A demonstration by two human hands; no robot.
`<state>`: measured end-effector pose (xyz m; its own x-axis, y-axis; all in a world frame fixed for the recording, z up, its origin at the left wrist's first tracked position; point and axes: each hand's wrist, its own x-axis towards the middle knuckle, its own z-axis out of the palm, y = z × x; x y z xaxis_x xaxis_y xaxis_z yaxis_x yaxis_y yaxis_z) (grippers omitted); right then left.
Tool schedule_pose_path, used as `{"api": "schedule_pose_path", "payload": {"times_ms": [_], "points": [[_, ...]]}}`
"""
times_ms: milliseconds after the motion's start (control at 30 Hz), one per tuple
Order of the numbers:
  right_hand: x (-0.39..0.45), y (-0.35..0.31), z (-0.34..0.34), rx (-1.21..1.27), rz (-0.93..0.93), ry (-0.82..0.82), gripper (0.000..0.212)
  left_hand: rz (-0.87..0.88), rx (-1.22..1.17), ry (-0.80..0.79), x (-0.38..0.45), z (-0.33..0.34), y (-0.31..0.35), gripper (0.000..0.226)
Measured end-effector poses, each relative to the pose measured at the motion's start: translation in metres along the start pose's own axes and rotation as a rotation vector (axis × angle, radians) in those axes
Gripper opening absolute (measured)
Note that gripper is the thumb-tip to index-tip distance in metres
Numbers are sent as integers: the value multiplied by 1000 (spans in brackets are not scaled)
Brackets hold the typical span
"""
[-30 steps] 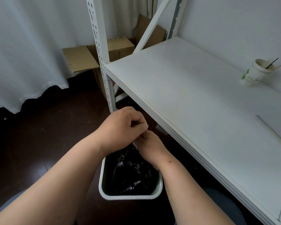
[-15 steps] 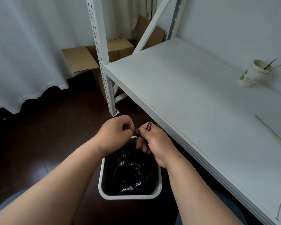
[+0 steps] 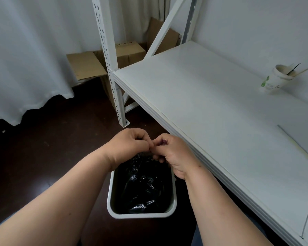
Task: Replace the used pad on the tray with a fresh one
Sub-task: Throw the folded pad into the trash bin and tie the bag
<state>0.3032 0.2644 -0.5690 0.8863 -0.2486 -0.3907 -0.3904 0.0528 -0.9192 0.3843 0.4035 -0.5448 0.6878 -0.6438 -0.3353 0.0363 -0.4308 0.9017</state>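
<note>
Both hands, left hand (image 3: 130,146) and right hand (image 3: 172,155), pinched the black bag (image 3: 142,183) top above the white bin (image 3: 142,214). The paper cup (image 3: 274,80) print was too blurry to read.

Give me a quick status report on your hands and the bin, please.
Left hand and right hand both pinching top of black bag. Bag sits in white bin on floor. No pad or tray in view.

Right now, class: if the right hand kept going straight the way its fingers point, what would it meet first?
The right hand points left, toward the left hand; their fingers already look to meet above the black bag, though depth is unclear.
</note>
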Motion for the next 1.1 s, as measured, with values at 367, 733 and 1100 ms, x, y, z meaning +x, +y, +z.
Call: {"api": "schedule_pose_path", "payload": {"times_ms": [367, 733, 1100], "points": [[2, 15, 8, -889, -492, 161, 24, -175, -90, -154, 18, 11, -26, 36], [7, 35, 3, -1000, -417, 291, 31, -111, 311, 151, 27, 5, -41, 20], [-7, 72, -29, 59, 282, 293, 37, -521, -1021, 438, 8, -9, -86, 26]]}}
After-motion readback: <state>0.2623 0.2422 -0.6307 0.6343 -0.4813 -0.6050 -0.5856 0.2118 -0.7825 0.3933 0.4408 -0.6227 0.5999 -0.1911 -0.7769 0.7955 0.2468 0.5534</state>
